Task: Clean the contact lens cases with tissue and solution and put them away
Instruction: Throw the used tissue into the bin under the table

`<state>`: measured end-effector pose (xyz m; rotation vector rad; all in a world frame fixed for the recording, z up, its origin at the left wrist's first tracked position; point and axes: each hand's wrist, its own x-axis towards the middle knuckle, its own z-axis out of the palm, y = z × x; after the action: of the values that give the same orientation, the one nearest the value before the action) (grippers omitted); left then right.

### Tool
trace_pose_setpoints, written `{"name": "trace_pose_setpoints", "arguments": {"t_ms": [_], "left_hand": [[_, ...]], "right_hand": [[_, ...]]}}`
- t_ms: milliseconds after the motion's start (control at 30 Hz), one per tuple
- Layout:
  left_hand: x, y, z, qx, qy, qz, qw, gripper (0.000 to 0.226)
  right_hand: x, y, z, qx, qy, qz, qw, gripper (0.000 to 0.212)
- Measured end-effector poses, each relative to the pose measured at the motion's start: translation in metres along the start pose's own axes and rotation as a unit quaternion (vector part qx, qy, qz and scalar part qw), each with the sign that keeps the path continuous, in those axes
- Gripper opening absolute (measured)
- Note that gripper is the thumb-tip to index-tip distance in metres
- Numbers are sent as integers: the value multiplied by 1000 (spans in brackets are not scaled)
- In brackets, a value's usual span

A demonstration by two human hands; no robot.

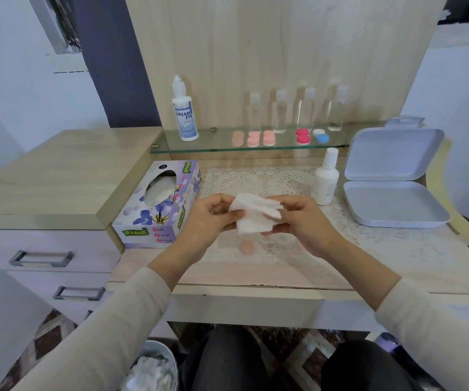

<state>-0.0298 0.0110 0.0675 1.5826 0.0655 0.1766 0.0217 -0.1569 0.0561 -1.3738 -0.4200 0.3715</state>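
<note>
Dark-trousered knees point(284, 362) and a bin point(171, 359) of crumpled tissues sit lowest. Above the lace mat point(369, 238), the left hand point(205, 218) and right hand point(304, 218) both pinch a folded white tissue point(253, 215) with curled fingers; whether it wraps anything cannot be told. A pale pink cap point(247, 247) lies on the mat under them. More lens cases point(302, 136) line the glass shelf point(216, 142) beside the solution bottle point(185, 114). An open white box point(391, 179) stands to the right.

Tissue box point(160, 204) lies left of the mat point(284, 176), lidded box point(391, 204) right, lens cases point(302, 136) seemingly on shelf point(219, 139) behind.
</note>
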Motion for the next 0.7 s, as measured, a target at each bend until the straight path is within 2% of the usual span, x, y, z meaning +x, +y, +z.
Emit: {"name": "trace_pose_setpoints", "arguments": {"t_ms": [67, 200, 233, 367, 500, 600, 700], "left_hand": [[-1, 0, -2, -11, -10, -19, 1000, 21], [1, 1, -4, -137, -12, -116, 984, 22], [1, 1, -3, -138, -12, -132, 982, 21], [0, -3, 5, 1, -21, -122, 992, 14], [2, -5, 0, 22, -7, -89, 996, 12], [3, -5, -9, 25, -14, -85, 996, 9], [3, -3, -12, 16, -24, -80, 996, 15]], "right_hand": [[0, 2, -2, -19, -5, -13, 1000, 40], [-3, 5, -3, -80, 0, -48, 996, 45], [-3, 6, -3, -94, 4, -55, 994, 47], [-5, 9, -3, -155, 3, -64, 986, 48], [-4, 8, -9, -181, 9, -69, 981, 44], [-3, 8, -20, -326, 42, -75, 941, 33], [-3, 13, -29, -491, 17, -46, 870, 23]]}}
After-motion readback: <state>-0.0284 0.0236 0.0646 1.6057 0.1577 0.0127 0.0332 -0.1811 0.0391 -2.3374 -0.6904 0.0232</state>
